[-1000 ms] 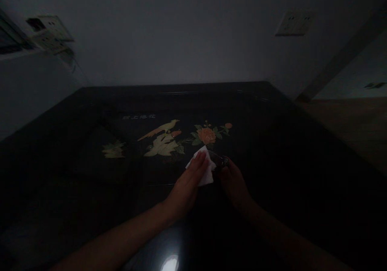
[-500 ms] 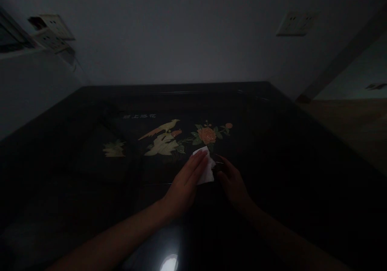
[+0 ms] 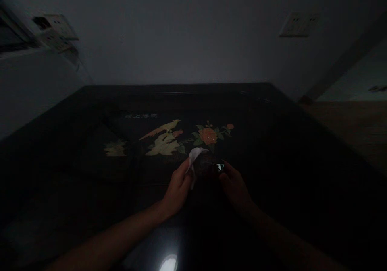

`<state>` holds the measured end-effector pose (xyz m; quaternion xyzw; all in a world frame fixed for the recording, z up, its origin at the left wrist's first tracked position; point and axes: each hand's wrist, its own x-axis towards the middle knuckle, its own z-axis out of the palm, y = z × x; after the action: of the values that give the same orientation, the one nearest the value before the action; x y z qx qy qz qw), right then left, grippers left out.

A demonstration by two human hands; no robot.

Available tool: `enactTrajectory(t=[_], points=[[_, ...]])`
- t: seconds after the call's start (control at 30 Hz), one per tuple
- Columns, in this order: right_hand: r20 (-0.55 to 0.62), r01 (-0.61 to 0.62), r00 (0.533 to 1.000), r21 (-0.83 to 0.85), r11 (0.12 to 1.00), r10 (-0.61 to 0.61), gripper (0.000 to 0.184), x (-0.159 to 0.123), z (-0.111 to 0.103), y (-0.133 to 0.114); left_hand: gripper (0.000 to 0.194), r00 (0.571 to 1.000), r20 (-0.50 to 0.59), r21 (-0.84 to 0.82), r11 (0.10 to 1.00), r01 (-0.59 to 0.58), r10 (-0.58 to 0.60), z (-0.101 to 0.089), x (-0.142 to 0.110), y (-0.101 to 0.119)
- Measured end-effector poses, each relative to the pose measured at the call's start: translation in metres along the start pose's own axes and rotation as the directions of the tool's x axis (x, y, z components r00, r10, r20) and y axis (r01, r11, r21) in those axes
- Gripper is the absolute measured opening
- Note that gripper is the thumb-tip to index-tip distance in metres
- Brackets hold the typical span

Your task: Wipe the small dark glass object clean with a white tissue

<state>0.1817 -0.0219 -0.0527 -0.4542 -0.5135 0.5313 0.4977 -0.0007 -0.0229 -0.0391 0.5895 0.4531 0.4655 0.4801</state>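
Observation:
My left hand (image 3: 179, 184) is closed round a crumpled white tissue (image 3: 196, 154), which stands up from between thumb and fingers. Facing it, my right hand (image 3: 235, 184) pinches a dark, shiny object (image 3: 220, 167) that catches a bright glint near the fingertips. A dim, glassy part of this object seems to reach toward the tissue; its kind is too dark to make out. Both hands are over a glossy black tabletop (image 3: 242, 114), just in front of its inlaid pink flower (image 3: 208, 136) and bird picture (image 3: 165, 138).
Behind the tabletop rises a pale wall (image 3: 181, 33) with a double socket (image 3: 299, 24) on the right. More sockets (image 3: 62, 27) are at the left, one with a dark plug. Wooden floor (image 3: 347, 122) shows at the right. The room is very dim.
My left hand has drawn back slightly to the left and turned, so the tissue now stands folded instead of lying flat under the fingers. More of the dark object shows, with a brighter glint.

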Motion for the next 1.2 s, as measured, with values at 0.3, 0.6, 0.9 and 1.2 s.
enactTrajectory(t=[0.3, 0.6, 0.9, 1.2], points=[[0.083, 0.025, 0.996, 0.114, 0.993, -0.035, 0.068, 0.001, 0.0, 0.004, 0.026, 0.941, 0.032, -0.465, 0.828, 0.313, -0.337, 0.005, 0.012, 0.001], [0.067, -0.015, 0.998, 0.127, 0.992, 0.007, 0.067, -0.001, 0.001, 0.002, 0.035, 0.955, -0.019, -0.423, 0.868, 0.26, -0.296, 0.002, 0.008, -0.006], [0.04, -0.018, 0.999, 0.19, 0.982, 0.011, 0.056, 0.0, 0.004, 0.001, 0.039, 0.984, -0.027, 0.072, 0.982, -0.172, 0.174, -0.003, -0.002, -0.004], [0.027, -0.03, 0.999, 0.124, 0.992, 0.027, 0.061, -0.001, 0.001, 0.002, 0.055, 0.716, 0.333, 0.3, 0.65, -0.698, 0.614, -0.01, -0.001, -0.014]])
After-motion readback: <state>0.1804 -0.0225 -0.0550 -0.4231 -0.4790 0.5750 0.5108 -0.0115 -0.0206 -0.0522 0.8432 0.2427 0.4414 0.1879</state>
